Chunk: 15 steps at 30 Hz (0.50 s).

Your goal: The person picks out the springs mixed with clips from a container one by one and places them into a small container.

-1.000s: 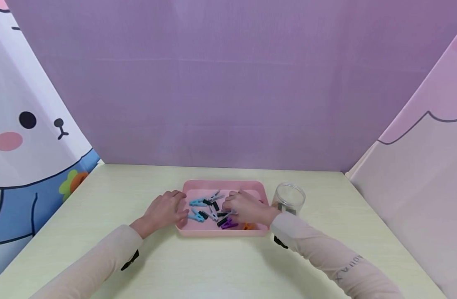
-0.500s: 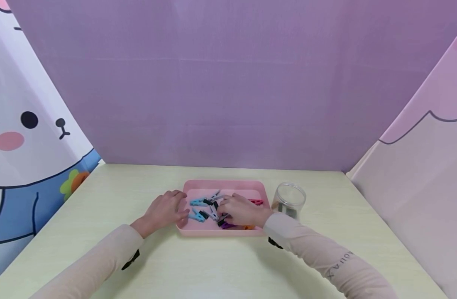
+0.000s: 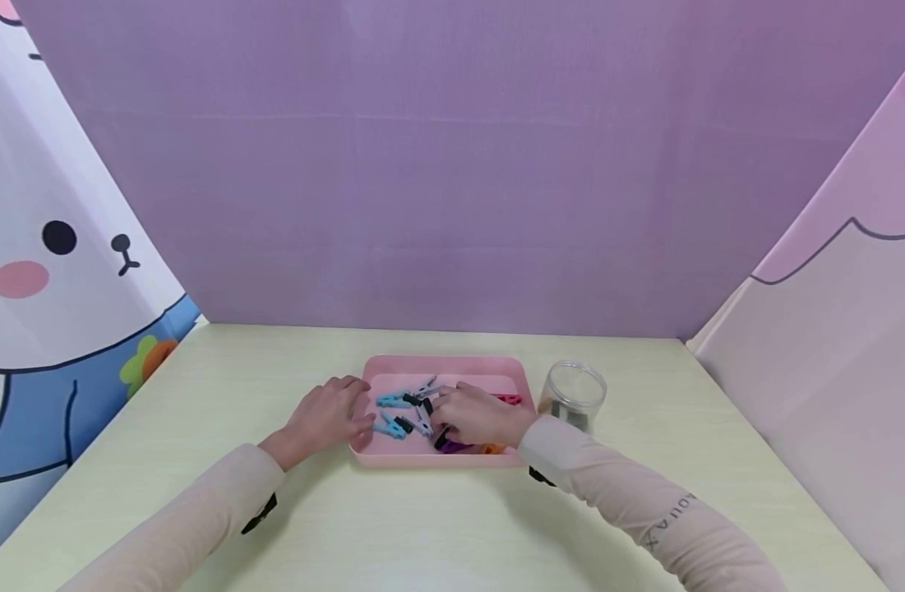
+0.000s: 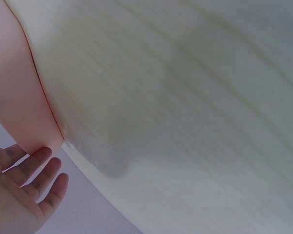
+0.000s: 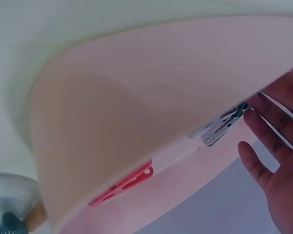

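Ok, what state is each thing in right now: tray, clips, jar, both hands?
Pink tray: flat on the table, holding loose clips.
Clips: scattered in the tray.
Clear jar: upright, lidless, right of the tray.
Left hand: fingers relaxed at the tray's left edge.
Right hand: over the clips, grip unclear.

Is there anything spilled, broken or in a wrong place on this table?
Nothing stands out. The clips lie jumbled, yet all inside the pink tray, none on the table. The clear jar stands upright beside the tray. The left hand rests at its edge, the right hand among the clips.
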### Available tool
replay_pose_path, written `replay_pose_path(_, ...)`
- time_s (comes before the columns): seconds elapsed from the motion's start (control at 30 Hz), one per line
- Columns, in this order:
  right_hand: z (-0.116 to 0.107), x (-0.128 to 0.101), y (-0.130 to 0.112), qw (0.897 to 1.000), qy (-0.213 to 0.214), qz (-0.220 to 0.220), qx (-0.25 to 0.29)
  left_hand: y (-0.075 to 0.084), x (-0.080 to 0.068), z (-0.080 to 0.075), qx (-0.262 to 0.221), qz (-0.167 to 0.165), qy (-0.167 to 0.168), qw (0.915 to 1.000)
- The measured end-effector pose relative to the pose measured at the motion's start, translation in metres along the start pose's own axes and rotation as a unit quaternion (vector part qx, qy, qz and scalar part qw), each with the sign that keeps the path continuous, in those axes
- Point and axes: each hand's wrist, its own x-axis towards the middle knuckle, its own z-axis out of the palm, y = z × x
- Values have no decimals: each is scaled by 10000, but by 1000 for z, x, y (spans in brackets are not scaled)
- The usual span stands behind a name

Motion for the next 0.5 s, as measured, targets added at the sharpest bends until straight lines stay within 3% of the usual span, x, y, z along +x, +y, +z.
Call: replay_pose_path(0.5, 2, 2, 0, 9997, -36, -193, -128, 0, -1, -1, 13, 18, 52, 10000)
